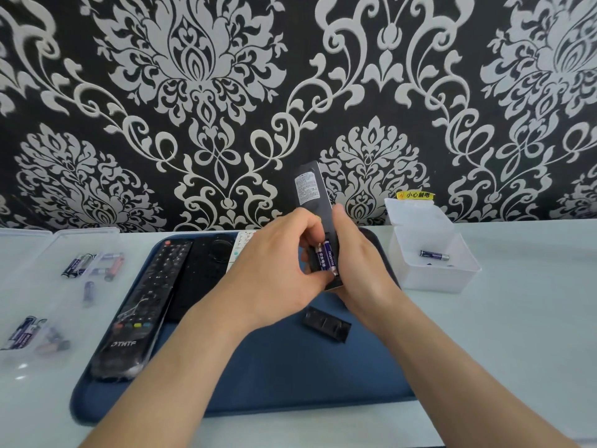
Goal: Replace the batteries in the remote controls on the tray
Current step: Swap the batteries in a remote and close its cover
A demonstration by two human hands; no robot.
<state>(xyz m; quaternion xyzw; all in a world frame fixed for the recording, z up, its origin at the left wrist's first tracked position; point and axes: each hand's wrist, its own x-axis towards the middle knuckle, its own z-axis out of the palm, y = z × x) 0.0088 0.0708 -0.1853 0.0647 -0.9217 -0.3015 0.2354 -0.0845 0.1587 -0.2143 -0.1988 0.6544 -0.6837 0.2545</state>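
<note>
From the head view, both hands are up together over the middle of the blue tray (290, 383), working on one slim black remote (311, 189) held on end with its back to the camera. The right hand (358, 260) is wrapped round its lower body, steadying it. The left hand (277, 270) has thumb and curled fingers pinched on the blue batteries (328, 258) sitting in the open compartment. Whether they're going in or coming out, I can't tell from here.

The battery cover (326, 323) is off, lying loose on the tray just below the hands, so this remote is mid-job and needs closing up.

On the left side of the tray, the big THTF remote (142, 302) lies face up, a second black remote (203, 270) sits beside it, and a white one (240, 244) peeks out behind the left hand. With their backs hidden, I can't say if they're done, and they look to be waiting their turn.

On the bench, the clear box (433, 279) to the right holds one lone battery (434, 254). The clear boxes on the left hold several loose batteries (80, 263). My read is that it's early going, with one remote in progress and three possibly left.
</note>
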